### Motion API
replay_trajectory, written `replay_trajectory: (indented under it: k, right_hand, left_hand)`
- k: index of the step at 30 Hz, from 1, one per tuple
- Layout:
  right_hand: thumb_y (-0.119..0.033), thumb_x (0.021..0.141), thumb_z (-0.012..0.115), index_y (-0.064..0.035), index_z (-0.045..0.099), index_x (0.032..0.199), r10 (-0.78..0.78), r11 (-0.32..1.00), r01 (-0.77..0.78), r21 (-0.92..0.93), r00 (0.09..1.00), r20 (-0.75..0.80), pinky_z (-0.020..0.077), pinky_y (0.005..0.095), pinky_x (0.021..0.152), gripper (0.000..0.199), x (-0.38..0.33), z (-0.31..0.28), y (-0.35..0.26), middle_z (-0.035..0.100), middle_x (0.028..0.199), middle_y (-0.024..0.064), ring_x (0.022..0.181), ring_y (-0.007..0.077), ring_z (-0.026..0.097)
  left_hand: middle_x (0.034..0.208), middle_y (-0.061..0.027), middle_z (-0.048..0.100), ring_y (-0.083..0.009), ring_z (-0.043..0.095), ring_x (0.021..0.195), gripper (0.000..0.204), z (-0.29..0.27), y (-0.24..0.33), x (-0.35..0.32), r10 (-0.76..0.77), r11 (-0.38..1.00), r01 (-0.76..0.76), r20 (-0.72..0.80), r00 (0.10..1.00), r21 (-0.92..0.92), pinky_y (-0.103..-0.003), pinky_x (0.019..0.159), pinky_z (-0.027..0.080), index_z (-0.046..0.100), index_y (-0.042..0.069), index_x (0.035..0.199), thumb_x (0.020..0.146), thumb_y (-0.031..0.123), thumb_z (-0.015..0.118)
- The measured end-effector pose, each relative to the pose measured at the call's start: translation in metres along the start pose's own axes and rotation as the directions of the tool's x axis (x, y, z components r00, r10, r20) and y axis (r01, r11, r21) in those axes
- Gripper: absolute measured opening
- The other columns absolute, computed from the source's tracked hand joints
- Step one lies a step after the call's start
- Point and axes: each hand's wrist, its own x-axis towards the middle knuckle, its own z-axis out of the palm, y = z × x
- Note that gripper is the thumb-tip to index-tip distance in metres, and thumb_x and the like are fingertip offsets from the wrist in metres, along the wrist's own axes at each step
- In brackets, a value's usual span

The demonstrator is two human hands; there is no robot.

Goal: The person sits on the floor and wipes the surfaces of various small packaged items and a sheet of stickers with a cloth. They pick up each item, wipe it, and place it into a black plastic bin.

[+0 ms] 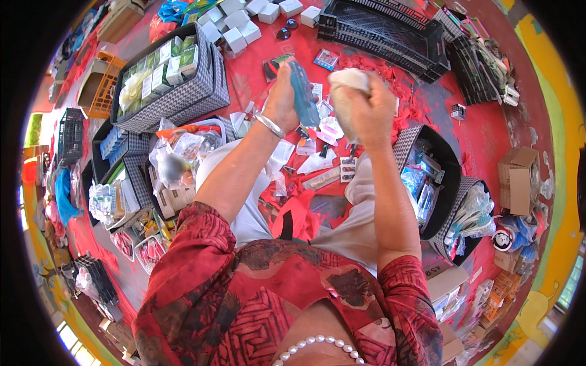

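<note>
A long, flat blue packet in clear plastic (303,93) stands nearly upright just above the middle of the frame, gripped along its left edge by the left hand (282,97), whose fingers are curled shut around it. Just to its right, the right hand (366,110) is closed around a crumpled white cloth (347,82), which bulges out above the knuckles. Both forearms rise from the lower edge, bent at the elbow, in red patterned sleeves; a silver bangle (270,125) circles the left wrist.

At the upper left, a grey checked fabric box (201,88) holds rows of small green and white cartons. At the right, two dark checked bins (442,183) hold clear plastic packets. An empty black plastic crate (390,33) lies at the top, with small white boxes (244,21) to its left on the red floor (482,134).
</note>
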Motion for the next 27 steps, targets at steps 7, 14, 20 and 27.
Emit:
replay_trajectory:
  k: [7, 14, 20, 27]
  right_hand:
    - [-0.011, 0.073, 0.057, -0.0097, 0.058, 0.094, -0.031, 0.829, 0.232, -0.508, 0.927, 0.373, 0.0455, 0.0405, 0.058, 0.020, -0.014, 0.030, -0.022, 0.053, 0.083, 0.0101, 0.072, 0.0305, 0.058]
    - [-0.003, 0.069, 0.058, -0.0062, 0.063, 0.090, -0.052, 0.935, 0.251, -0.251, 0.796, 0.603, 0.0444, 0.0382, 0.059, 0.021, -0.025, 0.000, -0.021, 0.055, 0.080, 0.0107, 0.070, 0.0287, 0.059]
    - [0.000, 0.075, 0.058, 0.0011, 0.063, 0.091, 0.402, 0.912, -0.366, -0.186, 0.887, 0.225, 0.0466, 0.0253, 0.068, 0.018, -0.005, -0.035, 0.003, 0.063, 0.083, 0.0067, 0.077, 0.0124, 0.059]
    - [-0.010, 0.080, 0.057, 0.0012, 0.061, 0.092, 0.551, 0.780, -0.519, 0.350, 0.834, 0.009, 0.0442, 0.0241, 0.063, 0.017, -0.002, -0.031, -0.001, 0.062, 0.081, 0.0036, 0.071, 0.0088, 0.056]
  left_hand:
    - [0.096, -0.0038, 0.058, -0.0166, 0.057, 0.089, 0.032, 0.000, -0.024, -0.016, -0.123, 0.983, 0.147, 0.200, 0.972, -0.109, -0.034, 0.083, 0.045, 0.052, 0.016, 0.108, 0.090, 0.041, 0.045]
    - [0.088, -0.0073, 0.054, -0.0194, 0.055, 0.074, 0.037, -0.009, -0.011, 0.004, 0.034, 0.999, -0.034, -0.043, 0.999, -0.006, -0.035, 0.068, 0.049, 0.044, 0.010, 0.120, 0.096, 0.035, 0.031]
    - [0.126, -0.0213, 0.046, -0.0333, 0.049, 0.112, 0.073, -0.021, 0.017, 0.014, -0.091, 0.910, 0.232, 0.380, 0.920, -0.343, -0.046, 0.092, 0.042, 0.036, 0.000, 0.129, 0.090, 0.057, 0.012]
    - [0.107, -0.0136, 0.058, -0.0229, 0.060, 0.092, 0.053, -0.013, 0.019, 0.005, -0.210, 0.911, 0.335, 0.428, 0.879, -0.242, -0.035, 0.078, 0.051, 0.049, 0.002, 0.118, 0.087, 0.045, 0.049]
